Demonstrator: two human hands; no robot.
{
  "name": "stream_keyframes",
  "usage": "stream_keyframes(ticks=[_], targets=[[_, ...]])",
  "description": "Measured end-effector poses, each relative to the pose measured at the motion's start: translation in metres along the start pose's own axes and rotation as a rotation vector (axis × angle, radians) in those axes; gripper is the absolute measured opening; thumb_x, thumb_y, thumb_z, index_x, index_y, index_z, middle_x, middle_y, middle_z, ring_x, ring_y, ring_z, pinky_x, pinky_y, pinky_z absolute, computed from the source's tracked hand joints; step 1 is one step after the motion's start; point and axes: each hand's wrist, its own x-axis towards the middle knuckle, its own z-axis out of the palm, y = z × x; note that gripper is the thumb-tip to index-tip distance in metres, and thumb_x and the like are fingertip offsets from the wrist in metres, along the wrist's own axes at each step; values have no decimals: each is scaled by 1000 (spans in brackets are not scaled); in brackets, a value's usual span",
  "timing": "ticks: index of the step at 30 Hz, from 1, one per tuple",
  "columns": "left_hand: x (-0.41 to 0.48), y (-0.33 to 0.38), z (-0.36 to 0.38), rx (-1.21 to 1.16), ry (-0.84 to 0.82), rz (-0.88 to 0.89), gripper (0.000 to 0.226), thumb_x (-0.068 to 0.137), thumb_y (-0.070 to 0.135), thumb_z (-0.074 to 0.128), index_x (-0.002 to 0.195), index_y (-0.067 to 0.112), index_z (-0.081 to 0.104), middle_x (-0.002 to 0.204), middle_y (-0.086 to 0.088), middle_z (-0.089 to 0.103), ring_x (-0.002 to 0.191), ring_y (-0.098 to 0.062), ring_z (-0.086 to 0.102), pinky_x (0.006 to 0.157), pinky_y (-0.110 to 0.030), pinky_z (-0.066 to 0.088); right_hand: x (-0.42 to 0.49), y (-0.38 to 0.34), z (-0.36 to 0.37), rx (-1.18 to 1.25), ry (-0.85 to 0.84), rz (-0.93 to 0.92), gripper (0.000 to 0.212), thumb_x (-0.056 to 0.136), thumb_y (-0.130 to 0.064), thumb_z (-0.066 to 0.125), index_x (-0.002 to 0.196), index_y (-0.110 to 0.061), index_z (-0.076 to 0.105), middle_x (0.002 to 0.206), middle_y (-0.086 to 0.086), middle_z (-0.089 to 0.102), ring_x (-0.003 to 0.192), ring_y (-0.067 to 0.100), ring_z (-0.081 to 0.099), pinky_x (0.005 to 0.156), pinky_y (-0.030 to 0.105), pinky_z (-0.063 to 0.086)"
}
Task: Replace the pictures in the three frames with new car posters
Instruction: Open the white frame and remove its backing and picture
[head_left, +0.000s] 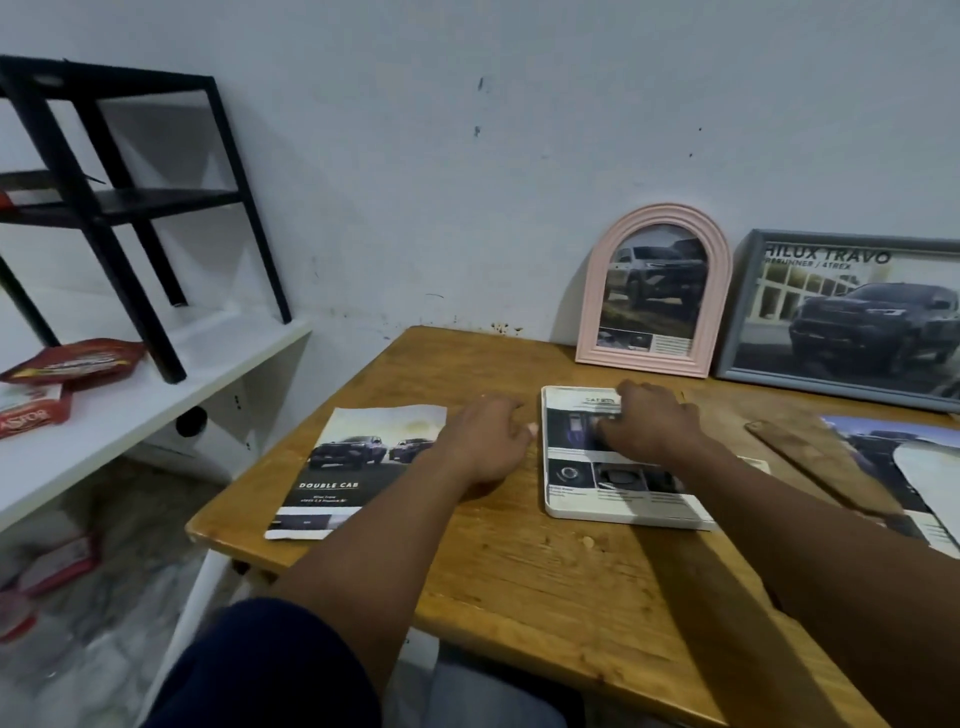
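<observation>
A white frame (556, 506) lies flat on the wooden table (545, 577) with a printed car sheet (613, 478) on it. My right hand (652, 421) presses on that sheet with bent fingers. My left hand (485, 441) rests on the table just left of the frame, fingers loosely curled and holding nothing. A "Double Cab" car poster (345, 473) lies loose at the table's left. A pink arched frame (655, 291) and a grey frame (844, 317), both with truck pictures, lean on the wall.
Another car poster (883, 457) with a pale sheet over it lies at the right edge, beside a brown backing board (815, 462). A white shelf (156, 384) at left carries a black metal rack (130, 208) and red packets (78, 361).
</observation>
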Motion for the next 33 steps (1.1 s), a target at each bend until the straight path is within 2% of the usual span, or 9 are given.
stream_keyframes(ticks=[3, 11, 13, 16, 19, 23, 27, 30, 33], targets=[[8, 22, 19, 23, -31, 77, 50, 101, 39, 55, 147, 21, 48, 150, -3, 50, 134, -24, 48, 104, -40, 43, 1, 26, 1, 11, -50, 57, 62, 90, -57, 56, 140, -21, 45, 142, 8, 49, 131, 29, 42, 107, 53, 31], [22, 30, 45, 116, -54, 102, 62, 103, 49, 45, 157, 20, 35, 160, 0, 35, 144, -23, 36, 115, -47, 37, 1, 35, 15, 50, 66, 19, 72, 87, -49, 67, 146, -25, 34, 146, 5, 49, 136, 29, 41, 108, 53, 28], [21, 30, 46, 114, -47, 101, 61, 104, 51, 41, 156, 19, 35, 160, 0, 35, 145, -22, 35, 116, -46, 35, 3, 37, 15, 54, 57, 8, 81, 86, -53, 66, 151, -26, 25, 155, 7, 37, 144, 29, 30, 112, 56, 24], [20, 27, 49, 141, -46, 104, 62, 104, 54, 38, 156, 19, 34, 161, 0, 34, 145, -22, 35, 116, -47, 36, 10, 45, 10, 26, -71, 15, 92, 86, -64, 58, 156, -27, 12, 165, 6, 17, 153, 28, 4, 116, 62, 9], [21, 24, 52, 177, -24, 112, 62, 105, 53, 35, 157, 19, 30, 161, -2, 33, 145, -24, 35, 116, -48, 35, 14, 49, 9, 13, -92, 15, 93, 84, -69, 57, 155, -27, 14, 164, 5, 19, 153, 28, 2, 116, 63, 4], [22, 24, 53, 199, -14, 117, 64, 106, 52, 33, 160, 19, 23, 165, -3, 27, 149, -26, 29, 118, -48, 31, 12, 47, 12, 39, 37, -11, 83, 81, -64, 65, 146, -29, 29, 153, 4, 41, 144, 29, 29, 114, 63, 16], [23, 23, 55, 196, -9, 125, 65, 106, 54, 31, 160, 20, 21, 164, -3, 28, 147, -26, 32, 117, -49, 33, 9, 39, 10, 81, 135, -48, 85, 80, -54, 73, 147, -29, 27, 152, 1, 43, 142, 27, 34, 113, 59, 18], [21, 20, 53, 169, 10, 134, 66, 105, 56, 29, 160, 19, 22, 163, -5, 32, 147, -27, 32, 117, -51, 33, 5, 33, 4, 163, 237, -127, 84, 78, -42, 78, 145, -30, 29, 149, 0, 45, 135, 25, 43, 106, 54, 37], [19, 22, 47, 138, 57, 160, 63, 106, 55, 29, 158, 20, 26, 160, -4, 37, 144, -25, 35, 116, -47, 33, 2, 32, -5, 362, 289, -193, 79, 76, -23, 84, 140, -27, 39, 141, 1, 51, 125, 21, 53, 94, 41, 55]])
